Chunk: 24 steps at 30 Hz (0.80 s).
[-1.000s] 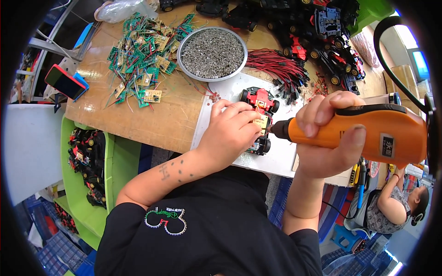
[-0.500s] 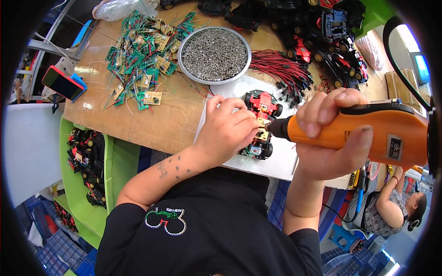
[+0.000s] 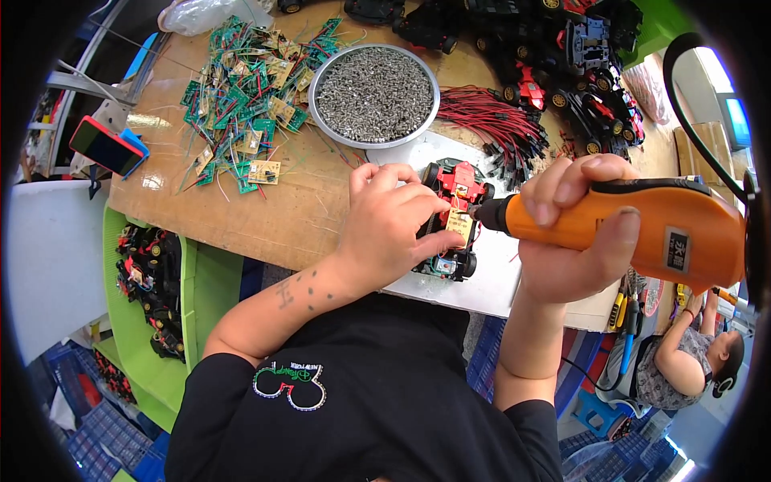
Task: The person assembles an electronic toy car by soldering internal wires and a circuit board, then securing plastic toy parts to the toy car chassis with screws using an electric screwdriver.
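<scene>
A red and black toy car chassis [image 3: 461,178] lies wheels out on a white sheet in front of me. My left hand [image 3: 391,218] steadies it from the left, with the thumb on the yellow circuit board [image 3: 456,233] and the fingertips near the board's upper end. From the right, my right hand [image 3: 580,241] grips an orange electric screwdriver [image 3: 691,221]. The tool is held nearly level, its black nose pointing left, with the tip at the board's upper right. Whether the tip sits on a screw is too small to tell.
Behind the chassis stands a round metal bowl [image 3: 374,140] full of small screws. Circuit boards [image 3: 249,120] with wires are heaped left of it, red and black leads [image 3: 498,120] right. More toy cars [image 3: 562,72] pile up at the back right. A green bin [image 3: 193,297] stands left; another person [image 3: 683,361] sits right.
My left thumb has moved down from the fingertips, baring more of the circuit board. The screwdriver's nose has shifted slightly up and right, and its body tilts more.
</scene>
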### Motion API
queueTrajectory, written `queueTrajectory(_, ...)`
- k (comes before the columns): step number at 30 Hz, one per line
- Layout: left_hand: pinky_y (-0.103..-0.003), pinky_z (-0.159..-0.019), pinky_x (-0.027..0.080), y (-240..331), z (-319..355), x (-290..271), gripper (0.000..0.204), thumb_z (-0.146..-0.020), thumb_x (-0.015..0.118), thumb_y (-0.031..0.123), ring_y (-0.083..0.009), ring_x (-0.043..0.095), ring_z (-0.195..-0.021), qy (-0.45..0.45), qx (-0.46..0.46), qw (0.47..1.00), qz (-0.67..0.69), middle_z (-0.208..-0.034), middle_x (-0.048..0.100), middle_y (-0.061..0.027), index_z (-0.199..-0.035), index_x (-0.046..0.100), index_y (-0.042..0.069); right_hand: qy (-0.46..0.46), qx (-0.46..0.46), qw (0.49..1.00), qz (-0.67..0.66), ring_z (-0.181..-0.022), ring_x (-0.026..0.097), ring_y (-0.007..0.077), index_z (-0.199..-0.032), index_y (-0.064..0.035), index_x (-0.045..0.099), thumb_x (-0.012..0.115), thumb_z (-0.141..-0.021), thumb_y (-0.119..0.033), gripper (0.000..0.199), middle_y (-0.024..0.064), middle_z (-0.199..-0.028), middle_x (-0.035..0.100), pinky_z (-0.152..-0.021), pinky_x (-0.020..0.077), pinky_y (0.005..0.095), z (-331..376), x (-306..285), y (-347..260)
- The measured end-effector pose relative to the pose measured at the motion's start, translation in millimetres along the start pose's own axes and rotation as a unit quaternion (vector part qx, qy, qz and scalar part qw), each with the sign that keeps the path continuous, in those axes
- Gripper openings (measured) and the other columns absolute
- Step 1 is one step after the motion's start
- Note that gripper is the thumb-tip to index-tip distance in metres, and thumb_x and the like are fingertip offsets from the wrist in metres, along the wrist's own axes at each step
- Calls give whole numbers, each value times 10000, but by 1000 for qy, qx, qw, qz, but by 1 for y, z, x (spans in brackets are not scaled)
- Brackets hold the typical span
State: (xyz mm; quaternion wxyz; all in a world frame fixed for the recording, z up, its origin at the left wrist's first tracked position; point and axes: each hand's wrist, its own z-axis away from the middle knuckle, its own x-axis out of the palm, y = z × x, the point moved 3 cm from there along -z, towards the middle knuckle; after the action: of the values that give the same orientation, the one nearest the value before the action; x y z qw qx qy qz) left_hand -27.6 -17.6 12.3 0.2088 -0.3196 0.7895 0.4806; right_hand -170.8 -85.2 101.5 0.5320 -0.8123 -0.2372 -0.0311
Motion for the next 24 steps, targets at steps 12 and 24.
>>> queueTrajectory(12,-456,-918,321,4,-2,3,507,-595,850,432,-224,540,-1015,-40,0,998,-40,-927,638,5,-963,678,128,-85,9,996,14,-586,459,138,-1062,-45,520,550,-953,-412,383,56,-789,488,-551,388,291,1,14,10)
queueTrajectory(24,-480,-935,338,4,64,-155,468,-623,802,448,-244,535,-1040,123,-69,942,-306,-945,614,-29,-906,635,116,1,32,996,-85,-628,418,99,-1110,-55,507,568,-942,-423,410,16,-808,429,-612,328,243,12,-29,-28)
